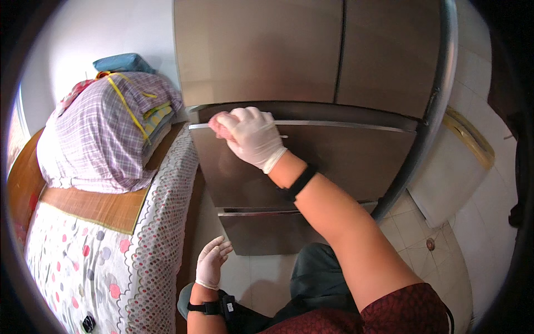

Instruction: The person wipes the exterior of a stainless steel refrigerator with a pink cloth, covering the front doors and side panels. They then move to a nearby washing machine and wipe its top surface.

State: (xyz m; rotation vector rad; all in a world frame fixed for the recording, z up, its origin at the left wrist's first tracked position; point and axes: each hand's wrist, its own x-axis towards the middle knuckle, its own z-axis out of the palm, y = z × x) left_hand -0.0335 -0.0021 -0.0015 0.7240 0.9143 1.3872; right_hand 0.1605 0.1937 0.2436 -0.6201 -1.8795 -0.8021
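Note:
My right hand (253,136), in a white disposable glove, is closed on a pink cloth (220,126). It presses the cloth to the left end of the silvery top edge of a drawer on a brown refrigerator (261,50). My left hand (212,263), gloved the same way, hangs low near my knee in front of the bottom drawer (267,234). Its fingers are stretched out and nothing shows in it.
Close on the left stands a bed (83,261) with a dotted sheet, holding a plaid cloth bundle (105,128) and a woven mat (94,209). A white bin-like container (450,167) with a yellowish rim is at the right. A floor drain (430,244) lies in the tiles.

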